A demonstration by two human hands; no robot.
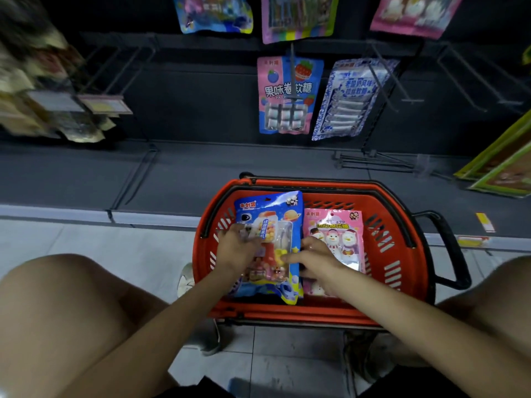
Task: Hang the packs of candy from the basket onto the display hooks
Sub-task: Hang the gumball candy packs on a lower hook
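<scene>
**A:** What do the hands have?

**B:** The left hand [234,248] has its fingers curled over the left edge of the blue pack [270,222] and, as far as I can see, is gripping it. The right hand [313,259] lies across that pack's right edge with fingers reaching onto its face. I cannot tell if it is pinching or only pressing.

**A:** And where is the pack?

**B:** Down in the basket [316,185], flat on top and not lifted out. Just beside it, to the right, lies a pink pack [334,231], partly under the right wrist. There may be more beneath, but that is hidden.

**A:** So how far along is the job?

**B:** Partly done, I'd judge. Some hung packs [288,90] are on the rail straight ahead, and another row is above them at the top edge. I can't say who hung them. Several hooks [392,72] to the right look bare, and the rods to the left seem bare too.

**A:** What is left?

**B:** At least the two packs I can see. The blue one has to come up out of the basket and go onto a hook, then the pink one.
</scene>
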